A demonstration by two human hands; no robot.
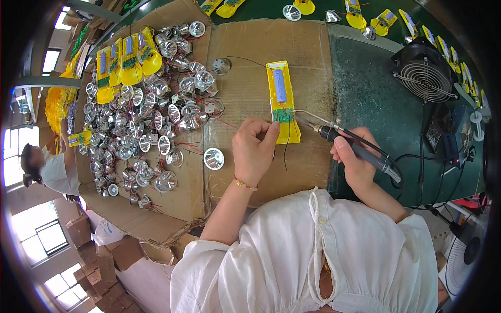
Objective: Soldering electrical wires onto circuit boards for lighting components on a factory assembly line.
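Observation:
A yellow plastic housing (287, 136) lies on the cardboard in front of me, with a blue cylindrical battery cell (280, 86) and a small green circuit board (282, 115) in it. My left hand (254, 146) is closed in a pinch at the board's left edge; what its fingertips hold is too small to make out. Wrapped round the handle of a soldering iron (360, 151), my right hand (355, 161) keeps the tip close to the board's right side. A thin metal tube runs beside the iron to the board. Dark wires trail from the housing.
Left of my hands, a cardboard tray (182, 195) holds many silver reflectors (151, 104) with red wires and several yellow housings (128, 57). One reflector (213, 158) lies near my left wrist. A black fan (425, 73) stands right. Another person (55, 167) is at far left.

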